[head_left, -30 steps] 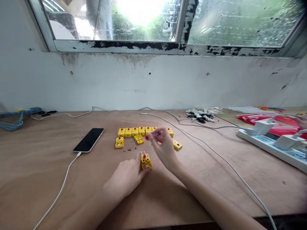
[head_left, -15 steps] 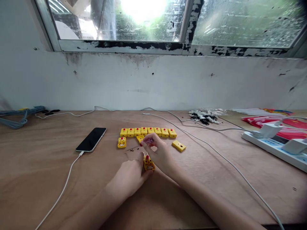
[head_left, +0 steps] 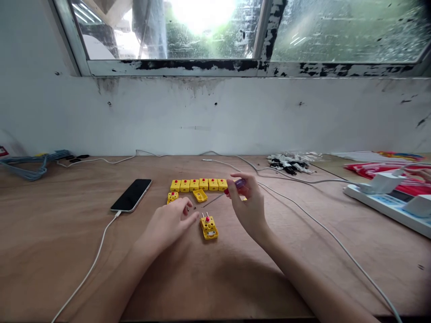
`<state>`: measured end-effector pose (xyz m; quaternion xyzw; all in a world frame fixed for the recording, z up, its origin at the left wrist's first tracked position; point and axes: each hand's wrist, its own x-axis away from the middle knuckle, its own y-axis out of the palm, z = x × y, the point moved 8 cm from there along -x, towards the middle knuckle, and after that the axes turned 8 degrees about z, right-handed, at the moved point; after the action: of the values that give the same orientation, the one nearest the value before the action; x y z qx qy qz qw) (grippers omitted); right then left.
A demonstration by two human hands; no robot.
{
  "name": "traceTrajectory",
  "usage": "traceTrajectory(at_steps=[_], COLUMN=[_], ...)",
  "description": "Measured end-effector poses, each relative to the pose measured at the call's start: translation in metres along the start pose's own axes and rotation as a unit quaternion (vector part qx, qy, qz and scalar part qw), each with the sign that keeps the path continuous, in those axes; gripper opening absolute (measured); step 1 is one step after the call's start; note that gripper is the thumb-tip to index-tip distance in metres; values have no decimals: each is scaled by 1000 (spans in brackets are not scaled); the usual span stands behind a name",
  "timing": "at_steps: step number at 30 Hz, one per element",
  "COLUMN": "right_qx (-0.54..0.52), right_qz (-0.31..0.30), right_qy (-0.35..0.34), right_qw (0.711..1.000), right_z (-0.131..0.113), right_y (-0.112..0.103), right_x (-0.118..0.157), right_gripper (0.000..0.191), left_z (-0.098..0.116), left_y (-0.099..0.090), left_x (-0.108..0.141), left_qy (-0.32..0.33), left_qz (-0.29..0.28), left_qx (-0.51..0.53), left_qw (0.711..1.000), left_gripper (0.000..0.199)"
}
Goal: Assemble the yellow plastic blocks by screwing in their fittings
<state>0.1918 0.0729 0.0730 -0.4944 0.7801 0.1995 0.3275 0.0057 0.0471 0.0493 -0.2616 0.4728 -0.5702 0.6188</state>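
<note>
My right hand point(head_left: 248, 202) is closed around the red and purple handle of a screwdriver point(head_left: 215, 200), its thin shaft pointing down-left toward the table. My left hand point(head_left: 170, 224) hovers low on the left, thumb and fingers apart, beside a few tiny screws point(head_left: 194, 208). Between the hands, an open-faced yellow plug point(head_left: 209, 228) lies untouched, two metal pins pointing away from me and a red dot near them. Behind it rests a hollow yellow cover point(head_left: 200, 195). Another open yellow plug point(head_left: 173, 196) is partly hidden by my left hand.
A row of yellow plugs point(head_left: 194, 185) lies farther back, its right end hidden by my right hand. A phone point(head_left: 132, 195) on a white cable is at left. At right are a power strip point(head_left: 387, 204), a long white cable point(head_left: 313, 220) and black and white pieces point(head_left: 291, 163).
My left hand has let go of the yellow plug and moved left toward the screws. My right hand has moved right and up with the screwdriver, whose shaft now shows.
</note>
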Motion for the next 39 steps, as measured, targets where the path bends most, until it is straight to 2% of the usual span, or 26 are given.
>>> traceTrajectory(at_steps=[3, 9, 19, 29, 39], right_qx=[6, 32, 26, 28, 30], right_qz=[-10, -14, -24, -55, -53], right_qy=[-40, -88, -85, -104, -112], right_qw=[999, 995, 996, 993, 992], right_z=[-9, -22, -23, -28, -29], right_y=[3, 3, 4, 7, 8], right_x=[4, 8, 10, 13, 13], right_gripper=[15, 11, 10, 10, 9], left_z=[7, 18, 18, 16, 17], left_y=[-8, 6, 8, 12, 15], left_x=[-2, 1, 0, 0, 2], left_qy=[36, 94, 88, 90, 88], left_qz=[58, 22, 3, 0, -25], left_qx=[18, 50, 36, 68, 85], left_qw=[997, 994, 995, 994, 992], left_gripper=[18, 17, 18, 18, 17])
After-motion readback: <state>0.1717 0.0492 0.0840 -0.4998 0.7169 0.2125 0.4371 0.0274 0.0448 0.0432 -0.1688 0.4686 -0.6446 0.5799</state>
